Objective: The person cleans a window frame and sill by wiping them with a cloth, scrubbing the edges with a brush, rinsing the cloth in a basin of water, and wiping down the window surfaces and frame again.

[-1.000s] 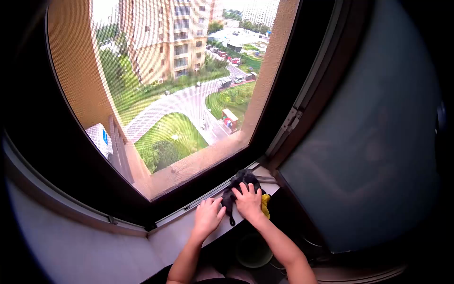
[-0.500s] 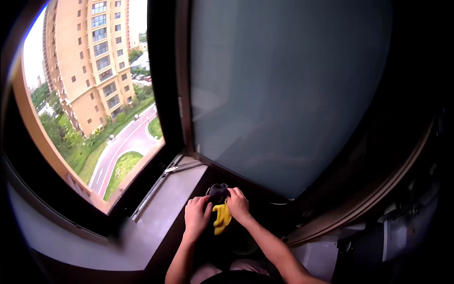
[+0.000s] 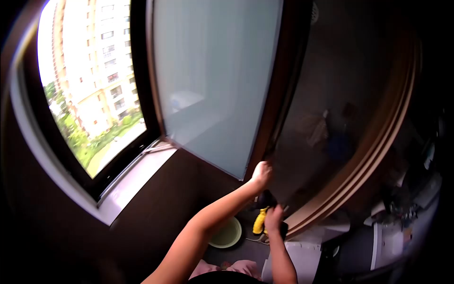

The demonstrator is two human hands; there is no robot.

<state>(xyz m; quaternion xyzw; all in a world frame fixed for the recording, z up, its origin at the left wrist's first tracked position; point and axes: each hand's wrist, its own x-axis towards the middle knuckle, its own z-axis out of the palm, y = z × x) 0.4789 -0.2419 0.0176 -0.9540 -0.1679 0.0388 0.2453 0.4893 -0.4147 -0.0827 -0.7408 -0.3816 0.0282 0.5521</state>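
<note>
My left hand [image 3: 262, 175] is closed at the lower free corner of the open window sash [image 3: 213, 90], its fingers seemingly round the brown frame edge. Lower down, my right hand [image 3: 274, 220] grips a yellow-and-black object [image 3: 259, 221]. Its yellow part hangs to the left of the fingers and a dark part sticks up above them. Blur and shadow hide its exact kind. Below my left forearm, a pale green basin [image 3: 226, 233] stands on the floor.
To the left, the window opening [image 3: 92, 94] shows a tall building outside, above a pale sill [image 3: 137, 182]. A curved light-brown edge [image 3: 350, 189] runs along the right. White items [image 3: 295, 260] and cluttered things lie at lower right, partly in shadow.
The view has turned right. Both hands were together on the yellow-and-black object; now my left hand is up at the sash and my right hand alone holds the object. The basin has come into sight.
</note>
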